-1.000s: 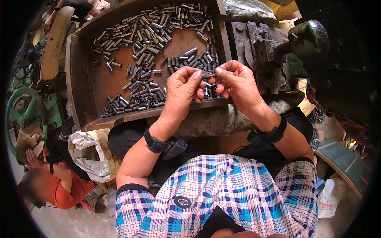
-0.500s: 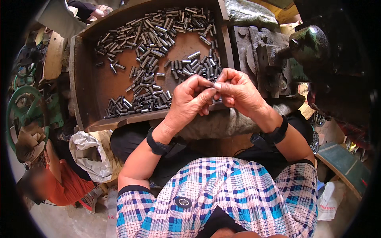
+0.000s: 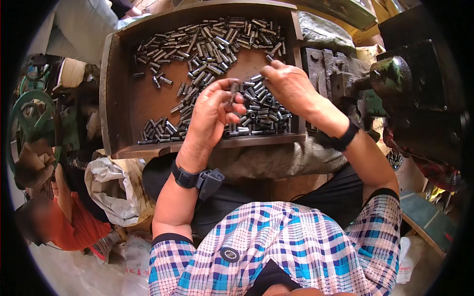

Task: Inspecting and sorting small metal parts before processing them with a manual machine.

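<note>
A shallow wooden tray (image 3: pixel 104 93) in front of me holds many short dark metal tubes (image 3: pixel 200 76), heaped along its far side and scattered down the middle. Over its near half my left hand (image 3: pixel 210 111) has thumb and fingers closed around a single metal tube (image 3: pixel 233 92), slightly blurred. My right hand (image 3: pixel 291 89) hovers to the right, back upward, above the right-hand heap of tubes (image 3: pixel 266 106). Its fingers are bent together, their tips close to one tube; whatever they may pinch is hidden.
A greasy dark machine (image 3: pixel 395 81) stands close by the tray's right side. Grey cloth (image 3: pixel 276 160) lies under the tray's front edge. At left are a white sack (image 3: pixel 111 190), a green handwheel (image 3: pixel 32 118) and another person in an orange top (image 3: pixel 81 227).
My hands, joined at the fingertips before, have parted. The left moved left, the right up over the tubes. The tray appears lower and further right in the view.
</note>
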`<action>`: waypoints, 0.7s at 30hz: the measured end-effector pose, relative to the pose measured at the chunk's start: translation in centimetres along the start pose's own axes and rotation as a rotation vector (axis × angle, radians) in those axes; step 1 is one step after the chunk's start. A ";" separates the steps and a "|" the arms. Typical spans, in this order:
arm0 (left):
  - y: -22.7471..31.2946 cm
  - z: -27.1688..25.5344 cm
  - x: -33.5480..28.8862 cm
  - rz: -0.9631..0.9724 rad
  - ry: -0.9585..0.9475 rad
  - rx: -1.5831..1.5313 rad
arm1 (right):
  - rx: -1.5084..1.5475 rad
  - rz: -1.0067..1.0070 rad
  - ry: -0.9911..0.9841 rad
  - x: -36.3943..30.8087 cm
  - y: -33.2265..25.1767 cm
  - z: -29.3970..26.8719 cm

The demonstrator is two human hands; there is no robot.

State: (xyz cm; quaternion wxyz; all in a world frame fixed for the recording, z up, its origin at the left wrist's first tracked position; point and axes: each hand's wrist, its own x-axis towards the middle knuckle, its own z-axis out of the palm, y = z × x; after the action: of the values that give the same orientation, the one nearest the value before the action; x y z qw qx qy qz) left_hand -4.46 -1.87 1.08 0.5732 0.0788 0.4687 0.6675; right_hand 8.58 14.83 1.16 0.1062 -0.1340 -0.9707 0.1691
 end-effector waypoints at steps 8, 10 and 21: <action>0.5 -0.3 -0.3 0.085 0.102 0.431 | -0.206 -0.022 -0.295 3.3 1.0 1.8; -0.2 0.2 -0.3 0.340 0.134 1.079 | -0.169 -0.004 -0.289 3.2 1.9 2.1; -0.9 -0.6 1.3 0.753 -0.035 1.900 | 0.396 0.189 0.038 -1.9 -1.3 -1.6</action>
State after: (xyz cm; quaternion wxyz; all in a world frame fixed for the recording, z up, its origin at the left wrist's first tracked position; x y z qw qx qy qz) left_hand -4.63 -1.17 -0.42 0.0338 0.6527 0.7407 0.1554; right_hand 10.51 13.56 2.79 0.1326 -0.2042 -0.8994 0.3630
